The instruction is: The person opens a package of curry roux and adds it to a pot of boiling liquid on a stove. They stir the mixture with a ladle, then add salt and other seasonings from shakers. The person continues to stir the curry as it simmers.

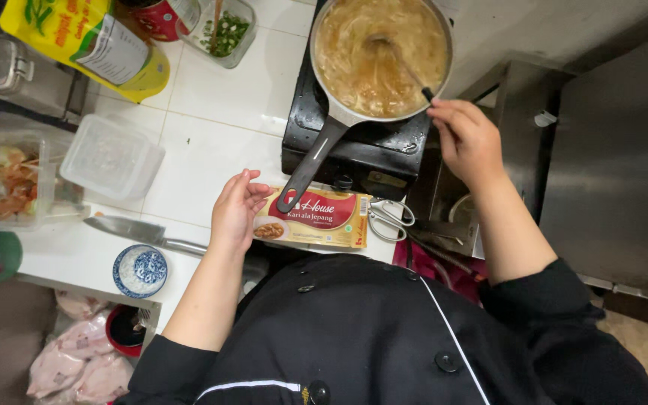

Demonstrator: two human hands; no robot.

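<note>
Ladle point(399, 60) handle sits pinched in your right hand point(465, 139), fingers closed around its dark end just past the pan point(339, 112) rim, with the bowl sunk in the thick brown sauce. Your left hand point(238, 210) is loosely open, fingers slightly curled, fingertips touching the left end of the yellow and red box point(313, 219) lying flat below the pan. Pan handle point(305, 172) runs down from the pan and its tip overlaps the box top. Pan stands on a black burner point(369, 150). Scissors point(391, 221) lie just right of the box, below the burner. Knife point(140, 231) lies left of the box, well left of the pan handle, blade pointing away from it. Small blue and white dish point(140, 270) sits just below the knife. Clear tub point(112, 157) stands upside down left of the pan, on the white tiles point(219, 112). Yellow bag point(88, 41) and a container of chopped greens point(223, 30) lie up left of the pan.
</note>
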